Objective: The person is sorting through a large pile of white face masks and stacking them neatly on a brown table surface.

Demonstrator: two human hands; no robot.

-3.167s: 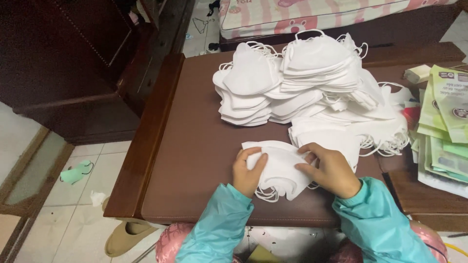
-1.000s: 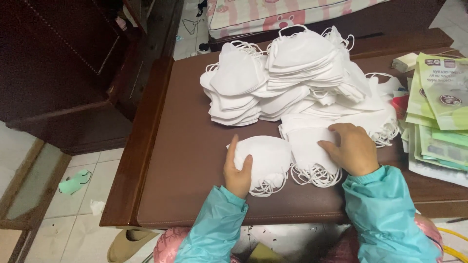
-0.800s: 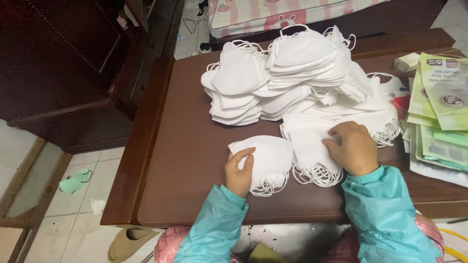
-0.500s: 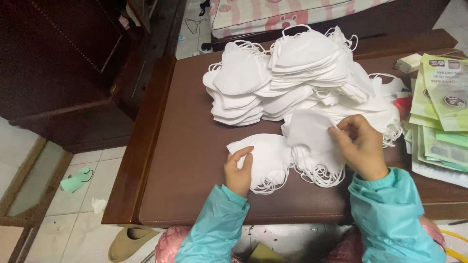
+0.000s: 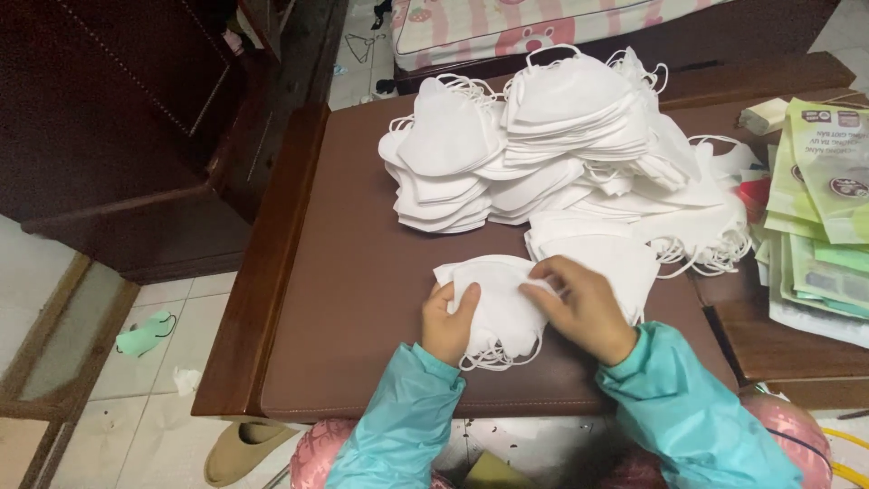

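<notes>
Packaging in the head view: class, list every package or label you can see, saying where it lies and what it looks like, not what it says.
Green pouches: flat, rectangular, pale green with round emblems, fanned at the right edge.
Small box: cream, behind the pouches, far right.
Teal-and-white packets: flat, under the green pouches, lower right.

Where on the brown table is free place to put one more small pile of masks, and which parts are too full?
Bare brown table lies left of the left hand, between the big mask heap and the near edge. The right side is crowded: another mask stack by the right hand, then green packets. Both hands hold a small mask pile.
</notes>
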